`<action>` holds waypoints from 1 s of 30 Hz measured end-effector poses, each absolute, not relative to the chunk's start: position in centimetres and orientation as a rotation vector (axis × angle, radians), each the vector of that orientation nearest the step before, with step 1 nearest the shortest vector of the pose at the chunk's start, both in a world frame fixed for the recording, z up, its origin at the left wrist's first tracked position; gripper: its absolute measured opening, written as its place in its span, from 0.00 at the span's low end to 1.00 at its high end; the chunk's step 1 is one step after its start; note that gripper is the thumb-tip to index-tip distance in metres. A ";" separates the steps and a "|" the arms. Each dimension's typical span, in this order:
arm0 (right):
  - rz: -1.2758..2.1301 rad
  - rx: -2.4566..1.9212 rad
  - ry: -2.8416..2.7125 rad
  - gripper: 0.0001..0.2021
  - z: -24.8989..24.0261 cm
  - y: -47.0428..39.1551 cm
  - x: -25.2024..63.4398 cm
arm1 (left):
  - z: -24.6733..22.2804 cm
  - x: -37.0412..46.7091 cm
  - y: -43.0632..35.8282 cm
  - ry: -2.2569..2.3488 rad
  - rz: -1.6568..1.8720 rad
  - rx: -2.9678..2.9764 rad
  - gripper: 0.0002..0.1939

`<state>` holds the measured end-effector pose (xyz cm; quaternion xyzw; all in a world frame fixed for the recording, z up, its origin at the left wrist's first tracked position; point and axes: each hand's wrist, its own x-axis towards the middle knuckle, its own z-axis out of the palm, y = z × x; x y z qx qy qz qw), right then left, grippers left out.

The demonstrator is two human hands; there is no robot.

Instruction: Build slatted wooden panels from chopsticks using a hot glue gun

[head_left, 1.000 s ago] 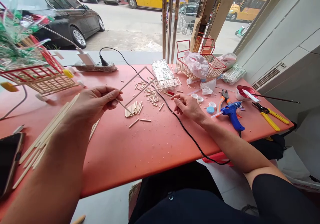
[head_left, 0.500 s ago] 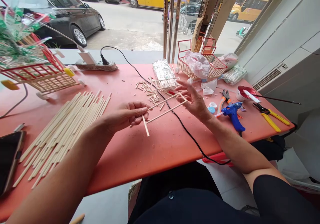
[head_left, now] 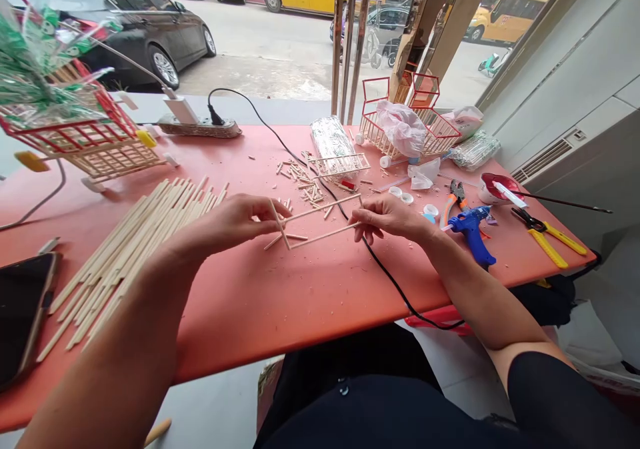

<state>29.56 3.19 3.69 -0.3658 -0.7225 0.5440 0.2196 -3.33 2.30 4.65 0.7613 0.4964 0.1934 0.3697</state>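
A slim rectangular frame of thin wooden sticks (head_left: 325, 235) spans the space between my hands, just over the pink table. Its left end is pinched in the fingers of my left hand (head_left: 240, 219). On the opposite side my right hand (head_left: 387, 217) grips the right end between thumb and fingers. Below the frame's left end lie a few loose sticks (head_left: 293, 237). Past my hands, short cut stick pieces (head_left: 305, 183) are scattered, and a small stick lattice (head_left: 340, 165) leans on a plastic-wrapped bundle (head_left: 331, 137).
Long wooden sticks (head_left: 135, 255) are heaped at left near a phone (head_left: 25, 315). A black cord (head_left: 387, 272) crosses the table. At right are a blue glue gun (head_left: 473, 235), orange-handled pliers (head_left: 454, 199) and yellow-handled cutters (head_left: 545, 235). Miniature stick carts (head_left: 100, 129) stand behind.
My right hand has come down from raised, spread fingers to a pinch on the frame's right end. The frame has turned, and my left hand has shifted slightly left and up.
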 end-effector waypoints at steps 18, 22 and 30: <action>1.957 -1.170 -1.914 0.32 5.0 2.3 29.7 | 2.7 -3.1 3.6 1.410 0.320 2.374 0.06; 1.952 -1.289 -1.915 0.33 4.3 2.1 29.1 | 3.3 -3.5 3.5 1.501 0.352 2.312 0.03; 1.623 -1.539 -2.125 0.37 5.1 1.1 28.8 | 4.2 -3.0 2.7 1.511 0.528 2.169 0.09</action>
